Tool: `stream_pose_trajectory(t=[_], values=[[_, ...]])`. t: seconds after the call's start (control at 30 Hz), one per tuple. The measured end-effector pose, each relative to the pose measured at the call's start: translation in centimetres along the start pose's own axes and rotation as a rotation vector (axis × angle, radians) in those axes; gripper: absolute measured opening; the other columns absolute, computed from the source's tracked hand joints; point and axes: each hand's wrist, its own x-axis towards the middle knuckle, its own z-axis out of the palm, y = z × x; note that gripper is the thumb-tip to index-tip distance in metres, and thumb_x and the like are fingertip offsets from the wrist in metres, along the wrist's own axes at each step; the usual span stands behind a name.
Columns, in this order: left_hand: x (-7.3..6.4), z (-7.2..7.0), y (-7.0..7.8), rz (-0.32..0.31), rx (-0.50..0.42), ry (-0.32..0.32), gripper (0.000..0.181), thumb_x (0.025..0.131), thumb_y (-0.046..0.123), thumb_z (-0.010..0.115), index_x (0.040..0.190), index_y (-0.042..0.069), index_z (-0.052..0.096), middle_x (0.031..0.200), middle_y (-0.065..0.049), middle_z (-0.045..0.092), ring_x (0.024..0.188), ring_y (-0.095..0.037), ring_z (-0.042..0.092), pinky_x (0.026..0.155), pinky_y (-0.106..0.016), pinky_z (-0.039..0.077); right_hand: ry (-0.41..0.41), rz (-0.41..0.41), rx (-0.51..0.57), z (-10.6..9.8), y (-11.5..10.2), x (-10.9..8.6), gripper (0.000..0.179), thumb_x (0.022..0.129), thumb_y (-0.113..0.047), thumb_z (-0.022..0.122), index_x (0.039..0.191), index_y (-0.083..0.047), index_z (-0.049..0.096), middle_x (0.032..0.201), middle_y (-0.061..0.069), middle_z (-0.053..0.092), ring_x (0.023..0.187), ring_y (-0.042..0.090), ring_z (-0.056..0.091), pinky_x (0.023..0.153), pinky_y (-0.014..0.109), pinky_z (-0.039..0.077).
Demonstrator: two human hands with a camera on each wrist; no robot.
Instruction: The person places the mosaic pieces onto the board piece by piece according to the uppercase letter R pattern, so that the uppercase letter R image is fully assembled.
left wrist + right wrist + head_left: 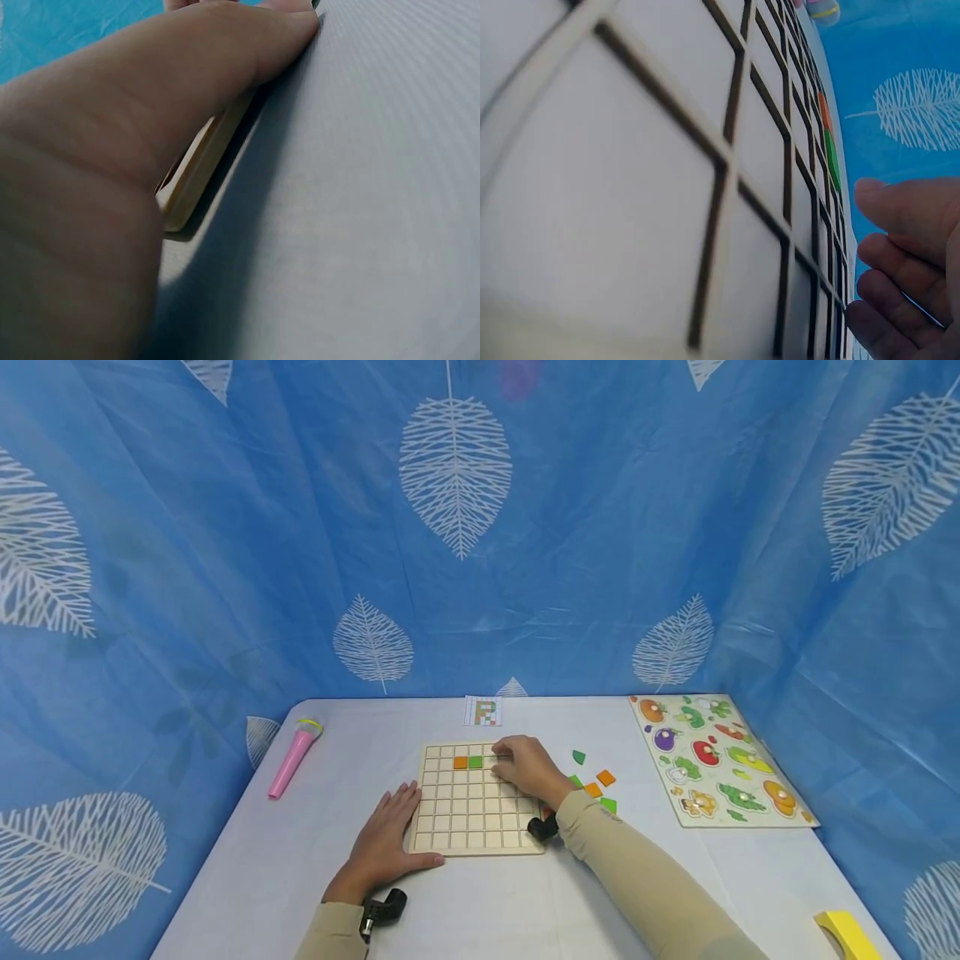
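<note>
Blue leaf-printed cloth (585, 527) is hanging behind the white bench (225, 885), and from my distant post I am looking down on a gridded wooden board (476, 822) that is lying mid-bench. My left grip (390, 835) is resting spread, fingers at its left edge and thumb by its near edge, probably steadying it. My right grip (528, 768) is reaching over the far right squares, finger and thumb parted, no piece showing between them. An orange tile (461, 762) and a green tile (476, 762) are sitting side by side in the grid; loose tiles (606, 777) are lying to the right, presumably for easy reach, while a patterned card (483, 711) is lying beyond, likely for easy viewing
</note>
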Motion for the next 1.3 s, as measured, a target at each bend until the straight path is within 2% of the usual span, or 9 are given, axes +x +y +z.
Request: stream_pose_trajectory(t=[0.23, 0.43, 0.6, 0.8, 1.23, 1.3], values=[[0.0, 0.2, -0.2, 0.016, -0.006, 0.012, 0.129, 0.07, 0.085, 0.075, 0.162, 0.0, 0.039, 0.168, -0.013, 0.034, 0.157, -0.029, 0.022, 0.127, -0.048, 0.013, 0.011, 0.069, 0.004, -1.8, 1.0, -0.4, 0.033, 0.098, -0.017, 0.078, 0.128, -0.003, 0.073, 0.123, 0.011, 0.069, 0.115, 0.029, 0.065, 0.093, 0.042, 0.057], [0.2, 0.2, 0.0, 0.021, 0.002, 0.014, 0.129, 0.071, 0.085, 0.075, 0.161, 0.0, 0.039, 0.167, -0.013, 0.035, 0.157, -0.03, 0.023, 0.127, -0.049, 0.014, 0.023, 0.089, -0.017, -3.7, 1.8, -1.3, 0.035, 0.098, -0.016, 0.078, 0.129, -0.001, 0.071, 0.124, 0.014, 0.068, 0.114, 0.033, 0.064, 0.094, 0.046, 0.057], [0.2, 0.2, 0.1, 0.014, 0.006, 0.005, 0.129, 0.071, 0.085, 0.075, 0.162, 0.001, 0.039, 0.168, -0.013, 0.034, 0.157, -0.03, 0.023, 0.127, -0.049, 0.014, 0.035, 0.113, -0.043, -5.2, 2.8, -2.2, 0.035, 0.098, -0.018, 0.079, 0.128, -0.001, 0.072, 0.125, 0.014, 0.069, 0.116, 0.034, 0.064, 0.098, 0.049, 0.056], [0.0, 0.1, -0.1, 0.013, 0.009, 0.0, 0.129, 0.071, 0.085, 0.075, 0.161, 0.0, 0.039, 0.168, -0.013, 0.034, 0.157, -0.031, 0.022, 0.127, -0.049, 0.013, 0.032, 0.184, -0.048, -6.3, 3.9, -2.9, 0.036, 0.099, -0.019, 0.077, 0.13, -0.001, 0.072, 0.126, 0.013, 0.069, 0.118, 0.033, 0.063, 0.102, 0.052, 0.053], [0.1, 0.3, -0.3, 0.026, 0.006, 0.04, 0.129, 0.071, 0.085, 0.074, 0.16, -0.001, 0.041, 0.166, -0.015, 0.036, 0.155, -0.032, 0.026, 0.126, -0.05, 0.018, 0.046, 0.192, -0.079, -8.8, 5.7, -4.8, 0.038, 0.099, -0.021, 0.077, 0.13, 0.001, 0.071, 0.126, 0.015, 0.069, 0.117, 0.036, 0.063, 0.104, 0.055, 0.052], [0.1, 0.2, -0.3, 0.029, 0.012, 0.042, 0.129, 0.071, 0.086, 0.074, 0.16, -0.001, 0.041, 0.166, -0.014, 0.036, 0.155, -0.031, 0.026, 0.127, -0.049, 0.018, 0.049, 0.212, -0.069, -9.3, 5.9, -5.2, 0.039, 0.099, -0.021, 0.078, 0.131, 0.0, 0.071, 0.126, 0.014, 0.069, 0.117, 0.036, 0.062, 0.105, 0.055, 0.052]])
